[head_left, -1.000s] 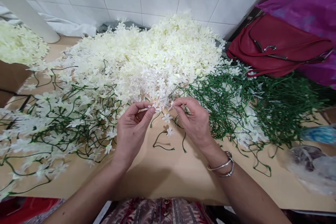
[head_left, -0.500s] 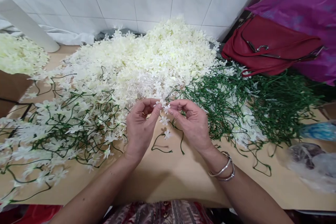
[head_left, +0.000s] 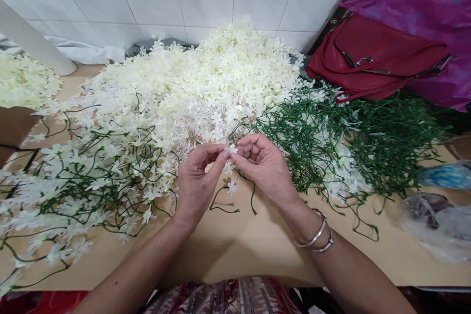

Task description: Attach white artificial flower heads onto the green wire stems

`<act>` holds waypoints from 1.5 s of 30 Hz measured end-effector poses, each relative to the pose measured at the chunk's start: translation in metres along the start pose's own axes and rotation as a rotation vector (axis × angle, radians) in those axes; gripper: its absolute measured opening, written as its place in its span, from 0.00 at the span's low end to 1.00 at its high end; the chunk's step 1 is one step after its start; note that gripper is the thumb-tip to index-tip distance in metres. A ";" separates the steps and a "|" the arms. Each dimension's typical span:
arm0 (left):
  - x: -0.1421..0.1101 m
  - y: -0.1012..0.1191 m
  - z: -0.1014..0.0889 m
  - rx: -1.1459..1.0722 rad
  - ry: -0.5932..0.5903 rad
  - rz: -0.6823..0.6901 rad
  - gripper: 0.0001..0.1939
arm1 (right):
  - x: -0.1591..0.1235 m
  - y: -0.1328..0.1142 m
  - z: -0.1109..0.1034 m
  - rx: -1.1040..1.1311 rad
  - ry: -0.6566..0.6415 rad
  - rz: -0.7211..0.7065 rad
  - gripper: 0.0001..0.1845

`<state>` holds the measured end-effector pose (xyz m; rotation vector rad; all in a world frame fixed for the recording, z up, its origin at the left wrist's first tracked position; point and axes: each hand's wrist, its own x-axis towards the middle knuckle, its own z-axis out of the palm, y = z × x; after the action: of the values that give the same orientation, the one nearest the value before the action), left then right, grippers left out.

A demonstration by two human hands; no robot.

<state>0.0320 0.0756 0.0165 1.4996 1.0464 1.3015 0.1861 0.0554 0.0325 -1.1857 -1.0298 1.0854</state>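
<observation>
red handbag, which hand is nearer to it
Right. The right hand is in front of the handbag, to its left; the left hand is farther left, beyond the right hand.

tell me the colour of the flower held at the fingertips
White; the flower shows best in the head view.

I get soft light, white flowers (head_left: 243, 66) almost glaring at twelve o'clock, the counter (head_left: 257, 243) shadowed at six.

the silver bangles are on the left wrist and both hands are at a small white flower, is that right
No, the silver bangles are on the right wrist, as the head view shows. The left hand and right hand are indeed both at a small white flower.
</observation>
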 end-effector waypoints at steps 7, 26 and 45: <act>0.001 0.002 -0.002 0.298 -0.008 0.363 0.06 | 0.001 0.003 -0.003 0.068 -0.027 0.176 0.18; 0.012 0.000 0.000 -0.300 0.094 -0.258 0.13 | 0.005 0.001 -0.009 -0.147 0.117 -0.114 0.07; 0.010 0.000 0.007 -0.371 0.086 -0.295 0.13 | -0.004 0.004 0.003 -0.334 0.092 -0.200 0.04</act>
<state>0.0396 0.0846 0.0189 0.9809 0.9732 1.2730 0.1822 0.0527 0.0284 -1.3501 -1.2605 0.7127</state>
